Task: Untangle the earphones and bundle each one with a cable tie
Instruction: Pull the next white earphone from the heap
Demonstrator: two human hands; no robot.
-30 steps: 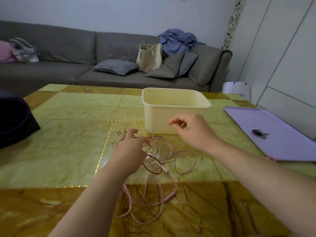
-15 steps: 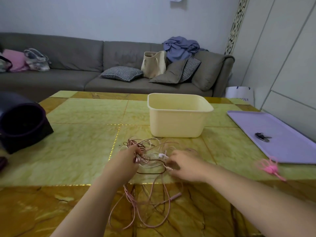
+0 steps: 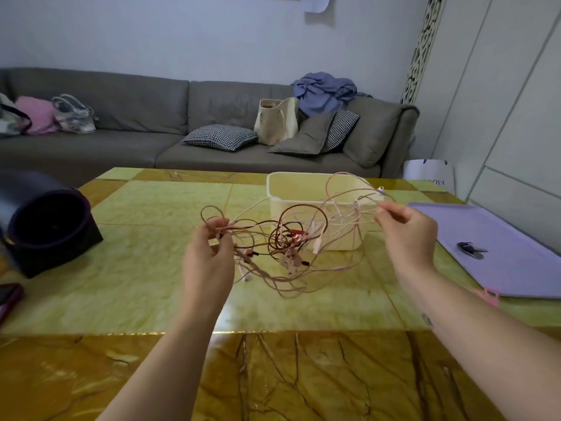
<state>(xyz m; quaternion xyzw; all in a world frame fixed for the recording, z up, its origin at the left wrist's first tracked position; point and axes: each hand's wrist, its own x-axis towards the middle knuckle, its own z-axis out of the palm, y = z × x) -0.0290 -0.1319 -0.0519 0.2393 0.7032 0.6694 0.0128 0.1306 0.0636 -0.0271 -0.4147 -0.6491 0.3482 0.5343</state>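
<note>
In the middle of the frame, a tangle of earphones (image 3: 291, 241) is hanging in the air between two raised hands, its lowest loops drooping toward the yellow-green marble table (image 3: 136, 268); whether they are touching it I cannot tell. The left hand (image 3: 209, 253), just left of center, is curling its fingers around a bunch of pink and brown cords and pinching them near the fingertips, with one loop standing up above the knuckles. The right hand (image 3: 406, 235), right of center and slightly higher, is pinching a few pale strands between thumb and fingertips, and the cords are stretching across between the two hands. Small earbuds and plugs (pink, white and reddish ones) are dangling in the densest knot near the center.

Behind the tangle, a cream plastic bin (image 3: 291, 189) is sitting on the table, partly crossed by the raised cords. At the right of the frame a lilac tray (image 3: 516, 268) is lying flat with a set of keys (image 3: 470, 250) on it, and something pink (image 3: 488, 294), too blurred to identify, is showing just beside the right forearm at the tray's near edge. At the left a dark cylindrical object (image 3: 45, 226) is resting on the table, and a phone (image 3: 9, 296) is peeking in at the left edge. Across the upper half, a grey sofa (image 3: 136, 117) is holding cushions, a beige tote bag (image 3: 276, 120) and a blue garment (image 3: 324, 92).
</note>
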